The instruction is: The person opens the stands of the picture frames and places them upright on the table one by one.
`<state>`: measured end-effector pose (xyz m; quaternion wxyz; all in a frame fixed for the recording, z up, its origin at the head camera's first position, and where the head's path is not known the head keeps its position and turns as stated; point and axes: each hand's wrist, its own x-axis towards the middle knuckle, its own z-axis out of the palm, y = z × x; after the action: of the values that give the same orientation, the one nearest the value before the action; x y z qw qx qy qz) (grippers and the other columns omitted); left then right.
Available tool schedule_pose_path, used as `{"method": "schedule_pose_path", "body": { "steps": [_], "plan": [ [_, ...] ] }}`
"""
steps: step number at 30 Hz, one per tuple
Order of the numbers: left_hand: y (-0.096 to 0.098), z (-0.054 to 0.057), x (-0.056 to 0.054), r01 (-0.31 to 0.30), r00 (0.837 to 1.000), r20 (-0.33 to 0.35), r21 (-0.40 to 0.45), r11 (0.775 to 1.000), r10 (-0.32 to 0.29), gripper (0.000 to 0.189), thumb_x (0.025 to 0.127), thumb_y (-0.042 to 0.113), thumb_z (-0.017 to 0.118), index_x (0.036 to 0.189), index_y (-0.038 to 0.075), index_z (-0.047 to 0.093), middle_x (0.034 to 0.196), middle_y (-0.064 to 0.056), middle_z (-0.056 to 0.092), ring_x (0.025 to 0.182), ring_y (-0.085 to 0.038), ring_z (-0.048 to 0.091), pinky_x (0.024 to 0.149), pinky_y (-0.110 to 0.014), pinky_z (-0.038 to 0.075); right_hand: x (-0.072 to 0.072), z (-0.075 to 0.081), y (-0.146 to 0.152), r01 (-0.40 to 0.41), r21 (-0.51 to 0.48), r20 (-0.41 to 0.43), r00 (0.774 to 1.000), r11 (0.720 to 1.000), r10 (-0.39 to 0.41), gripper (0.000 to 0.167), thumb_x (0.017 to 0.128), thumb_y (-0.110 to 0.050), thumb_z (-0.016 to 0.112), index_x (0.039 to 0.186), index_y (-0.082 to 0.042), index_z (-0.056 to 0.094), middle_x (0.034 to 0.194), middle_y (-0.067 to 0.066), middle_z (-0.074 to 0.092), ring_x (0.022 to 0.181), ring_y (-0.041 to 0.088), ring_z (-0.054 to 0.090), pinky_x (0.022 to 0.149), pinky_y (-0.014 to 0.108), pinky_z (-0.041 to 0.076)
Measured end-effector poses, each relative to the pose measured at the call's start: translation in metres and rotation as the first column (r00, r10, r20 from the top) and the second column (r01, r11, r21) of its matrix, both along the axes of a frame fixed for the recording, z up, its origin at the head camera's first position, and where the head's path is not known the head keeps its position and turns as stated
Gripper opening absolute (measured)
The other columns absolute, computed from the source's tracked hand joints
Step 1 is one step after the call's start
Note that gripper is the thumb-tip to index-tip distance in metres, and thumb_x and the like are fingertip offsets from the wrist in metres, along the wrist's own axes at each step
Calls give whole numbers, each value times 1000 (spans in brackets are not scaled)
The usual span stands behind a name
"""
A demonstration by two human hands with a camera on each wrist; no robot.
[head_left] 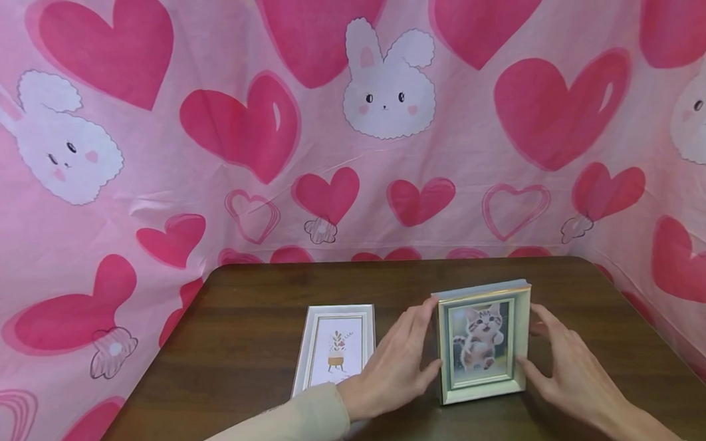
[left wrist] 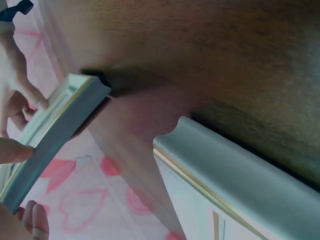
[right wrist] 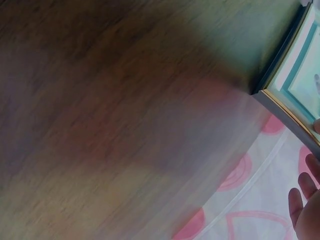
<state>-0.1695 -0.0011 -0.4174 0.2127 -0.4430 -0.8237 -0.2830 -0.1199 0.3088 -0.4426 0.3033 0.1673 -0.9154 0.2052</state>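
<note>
Pink cloth [head_left: 463,151] printed with red hearts and white rabbit faces, beyond the fingers and to either side; dark wooden table [head_left: 245,333] beneath them. Between the fingers of both hands, upright, with its lower edge down by the tabletop: a pale kitten frame [head_left: 484,343], picture side facing the head camera. Gripped at its left edge by the left hand [head_left: 393,365], fingertips near the top corner, thumb lower. Pinched at its right edge by the right hand [head_left: 576,372], thumb in front, fingers behind. Left of the left fingers, partly hidden by that hand and its cream sleeve [head_left: 274,428], a white potted-plant frame [head_left: 337,341].
</note>
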Motion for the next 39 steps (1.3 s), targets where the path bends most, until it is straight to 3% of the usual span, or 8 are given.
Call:
{"method": "schedule_pose_path", "body": {
  "steps": [8,19,30,36,39],
  "plan": [
    [-1,-1,3,-5,999,-33,-7,1000,5,111,83,20,91,166,8,17,136,-8,56,122,-16,56,109,-29,44,0,0,1,4,1,27,1000,1000,-4,110,64,-7,95,156,1,35,113,22,72,101,38,66,78,49,43],
    [-3,-2,10,-1,999,-52,-22,1000,-1,112,83,23,92,165,7,17,137,-7,55,121,-16,56,109,-28,44,-6,-4,1,-34,5,-59,998,999,34,109,59,-5,94,153,2,40,108,16,75,97,34,66,80,35,38],
    [-4,0,15,17,999,-34,-10,1000,-17,107,83,22,91,163,8,21,136,-5,55,122,-15,56,109,-28,44,-7,-4,1,-35,-7,-41,999,999,35,107,60,-4,95,152,2,40,108,14,74,95,33,65,79,32,38],
    [-3,2,19,35,999,-5,10,999,-34,102,84,19,90,162,10,24,136,-4,56,123,-13,55,110,-27,43,-7,-3,-2,-2,-25,48,999,1000,3,102,63,-5,97,147,3,41,112,19,72,100,37,64,81,44,43],
    [-3,2,20,51,997,-53,21,998,-50,101,83,17,91,160,8,26,134,-4,56,120,-13,56,107,-25,44,-6,-2,-4,8,-30,78,997,1000,-6,101,64,-5,98,146,3,40,113,23,71,102,40,64,79,56,46]
  ]
}}
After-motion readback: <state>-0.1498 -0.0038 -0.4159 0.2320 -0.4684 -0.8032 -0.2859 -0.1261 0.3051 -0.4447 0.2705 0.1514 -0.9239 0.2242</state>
